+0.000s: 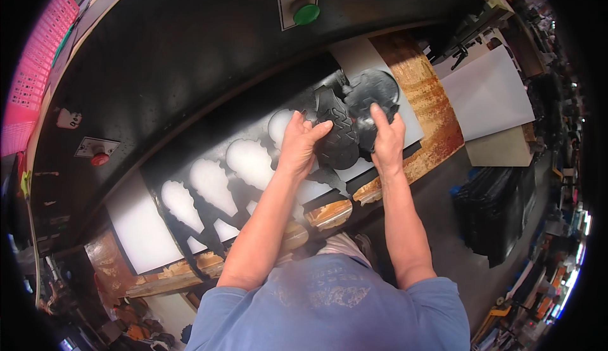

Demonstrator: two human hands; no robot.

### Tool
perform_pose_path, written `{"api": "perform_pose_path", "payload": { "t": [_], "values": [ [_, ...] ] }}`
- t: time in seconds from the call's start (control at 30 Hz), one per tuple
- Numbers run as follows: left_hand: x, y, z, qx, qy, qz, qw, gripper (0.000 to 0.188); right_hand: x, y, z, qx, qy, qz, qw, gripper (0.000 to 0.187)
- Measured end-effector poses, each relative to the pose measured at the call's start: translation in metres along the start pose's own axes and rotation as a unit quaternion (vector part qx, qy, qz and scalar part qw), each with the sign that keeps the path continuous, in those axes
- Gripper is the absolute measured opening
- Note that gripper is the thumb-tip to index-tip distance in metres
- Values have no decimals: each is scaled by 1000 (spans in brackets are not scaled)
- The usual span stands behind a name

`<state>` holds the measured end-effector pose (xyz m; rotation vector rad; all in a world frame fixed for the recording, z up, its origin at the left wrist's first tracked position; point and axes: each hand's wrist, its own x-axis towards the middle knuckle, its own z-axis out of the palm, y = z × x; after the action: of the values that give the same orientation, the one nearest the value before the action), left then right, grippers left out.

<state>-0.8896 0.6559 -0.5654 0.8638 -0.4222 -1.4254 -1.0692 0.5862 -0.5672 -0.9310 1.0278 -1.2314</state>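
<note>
My left hand [301, 140] is closed on the near-left edge of a black cut piece [339, 137] with a grooved, tread-like surface. Its thumb points right across that edge. My right hand [388, 137] grips a smooth, rounded black piece [373, 92], thumb on top and the other fingers partly hidden beneath. The two pieces are side by side, nearly touching. Left of them, a black sheet [237, 189] with several sole-like holes lies on a white board [140, 227], which shows through the openings.
A dark machine beam [190, 53] spans the far side, bearing a green button [306, 14] and a red button [99, 159]. Worn wooden edging [430, 97] borders the board. White sheets [487, 94] lie at right, above a dark stack [494, 208]. A pink basket [44, 59] stands far left.
</note>
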Motion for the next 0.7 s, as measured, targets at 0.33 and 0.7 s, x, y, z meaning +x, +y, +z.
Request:
{"api": "perform_pose_path", "payload": {
  "t": [0.33, 0.7],
  "values": [
    [-40, -12, 12, 361, 143, 113, 915, 74, -57, -1, 22, -48, 3, 49, 998, 31],
    [-106, 59, -33, 115, 194, 100, 969, 17, -60, -25, 21, 58, -118, 68, 989, 31]
  ]
}}
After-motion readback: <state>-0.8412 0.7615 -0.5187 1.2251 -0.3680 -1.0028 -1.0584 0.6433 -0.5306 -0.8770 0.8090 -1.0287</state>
